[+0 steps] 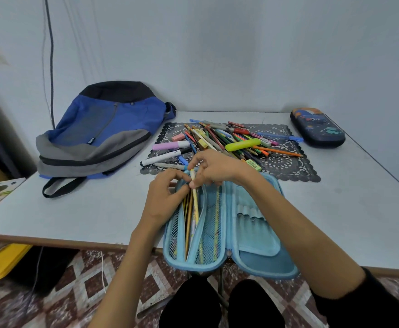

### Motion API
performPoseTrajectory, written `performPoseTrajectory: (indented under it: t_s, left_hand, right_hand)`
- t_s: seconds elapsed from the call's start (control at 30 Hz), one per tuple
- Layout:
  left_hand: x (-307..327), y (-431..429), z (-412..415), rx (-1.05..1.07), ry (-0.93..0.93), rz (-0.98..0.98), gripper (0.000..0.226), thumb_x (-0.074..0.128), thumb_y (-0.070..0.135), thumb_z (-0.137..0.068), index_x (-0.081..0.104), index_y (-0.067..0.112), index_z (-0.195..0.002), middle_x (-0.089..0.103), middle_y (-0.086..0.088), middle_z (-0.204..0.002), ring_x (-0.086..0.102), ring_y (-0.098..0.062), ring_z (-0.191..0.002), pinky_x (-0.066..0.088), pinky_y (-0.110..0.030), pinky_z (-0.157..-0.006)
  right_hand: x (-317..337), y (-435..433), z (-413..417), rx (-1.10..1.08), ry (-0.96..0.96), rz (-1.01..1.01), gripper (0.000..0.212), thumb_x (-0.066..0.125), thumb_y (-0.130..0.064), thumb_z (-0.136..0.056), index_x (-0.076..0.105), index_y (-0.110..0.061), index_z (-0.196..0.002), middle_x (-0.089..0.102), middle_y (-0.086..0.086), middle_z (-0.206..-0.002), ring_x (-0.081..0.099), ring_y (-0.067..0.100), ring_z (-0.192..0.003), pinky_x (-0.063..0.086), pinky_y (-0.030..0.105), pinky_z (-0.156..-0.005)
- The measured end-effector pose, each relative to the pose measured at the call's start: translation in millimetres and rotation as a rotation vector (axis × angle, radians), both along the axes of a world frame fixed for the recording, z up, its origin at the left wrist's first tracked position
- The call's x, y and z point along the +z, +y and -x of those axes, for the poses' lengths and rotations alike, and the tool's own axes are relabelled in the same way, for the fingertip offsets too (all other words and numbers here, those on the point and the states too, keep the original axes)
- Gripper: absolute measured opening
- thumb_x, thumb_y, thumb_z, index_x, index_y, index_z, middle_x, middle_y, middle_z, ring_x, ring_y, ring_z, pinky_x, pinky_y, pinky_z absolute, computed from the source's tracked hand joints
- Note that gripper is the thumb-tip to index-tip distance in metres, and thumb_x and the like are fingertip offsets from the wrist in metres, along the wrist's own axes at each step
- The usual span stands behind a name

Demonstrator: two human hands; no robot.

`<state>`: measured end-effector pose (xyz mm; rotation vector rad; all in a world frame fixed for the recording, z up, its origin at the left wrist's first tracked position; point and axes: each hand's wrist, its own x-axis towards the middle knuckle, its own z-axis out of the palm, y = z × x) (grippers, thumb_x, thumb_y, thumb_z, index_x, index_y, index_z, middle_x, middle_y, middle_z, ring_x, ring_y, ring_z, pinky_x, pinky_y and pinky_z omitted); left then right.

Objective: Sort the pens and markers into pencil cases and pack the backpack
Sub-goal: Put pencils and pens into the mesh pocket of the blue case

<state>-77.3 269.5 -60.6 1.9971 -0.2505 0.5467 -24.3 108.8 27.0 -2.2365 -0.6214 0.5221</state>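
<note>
Both hands meet over the far end of the open light-blue pencil case (253, 233), which lies spread flat at the near edge of the white table (75, 216). The right hand (217, 168) pinches the upper end of a pale yellow pencil (195, 197) between thumb and fingers – its shaft runs down into the left half of the case. The left hand (164, 197) curls beside it, fingertips touching the tops of several pencils already standing in the mesh pocket (204, 230); whether it actually grips them I cannot tell.

Just beyond the hands a dark lace-patterned mat (288, 164) carries the loose pile of coloured pencils (219, 138), with a yellow highlighter (242, 144) lying across the heap, a pink highlighter (170, 145) and a pink eraser (177, 137) at its left side, and a white marker with a black cap (165, 156) nearer the hands. A blue pen (280, 136) lies along the mat's right part.

Further out – at the table's far right corner – sits a closed dark-blue pencil case (318, 130) with cartoon prints. At the far left a blue, grey and black backpack (101, 131) lies flat, zipped, its strap trailing toward the near edge
</note>
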Motion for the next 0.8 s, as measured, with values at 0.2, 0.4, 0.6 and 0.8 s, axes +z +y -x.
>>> performPoseTrajectory:
  t_s: [0.2,0.4,0.6,0.8]
  left_hand:
    - [0,-1,0,0.000,0.026,0.022,0.017,0.058,0.020,-0.077,0.062,0.031,-0.090,0.066,0.007,-0.101,0.060,-0.014,-0.102,0.052,-0.021,-0.079]
    - [2,-2,0,-0.003,0.019,-0.007,0.019,0.056,0.018,-0.079,0.063,0.029,-0.092,0.064,0.014,-0.100,0.059,-0.012,-0.102,0.051,-0.028,-0.081]
    - [3,-4,3,-0.003,-0.002,-0.028,0.023,0.052,0.014,-0.079,0.063,0.028,-0.093,0.066,0.011,-0.100,0.059,-0.012,-0.101,0.052,-0.028,-0.081]
    - [2,-3,4,0.129,-0.037,-0.191,0.018,0.054,0.029,-0.075,0.065,0.024,-0.088,0.065,0.014,-0.091,0.055,-0.011,-0.090,0.039,-0.027,-0.072]
  right_hand:
    - [-4,-2,-4,-0.063,-0.126,0.032,0.011,0.067,-0.011,-0.087,0.068,-0.010,-0.098,0.050,-0.002,-0.066,0.049,0.016,-0.058,0.039,0.024,-0.046]
    - [-13,-3,-8,-0.078,-0.137,0.088,0.018,0.072,-0.013,-0.084,0.069,-0.011,-0.102,0.055,-0.002,-0.067,0.055,0.017,-0.062,0.045,0.026,-0.054]
    - [-14,-1,-10,-0.068,-0.155,0.106,0.018,0.073,-0.011,-0.083,0.067,-0.013,-0.099,0.052,-0.010,-0.068,0.056,0.016,-0.056,0.048,0.025,-0.054]
    - [-16,-4,-9,-0.097,-0.136,0.084,0.016,0.074,-0.011,-0.082,0.063,-0.014,-0.094,0.056,-0.005,-0.067,0.056,0.012,-0.052,0.041,0.021,-0.047]
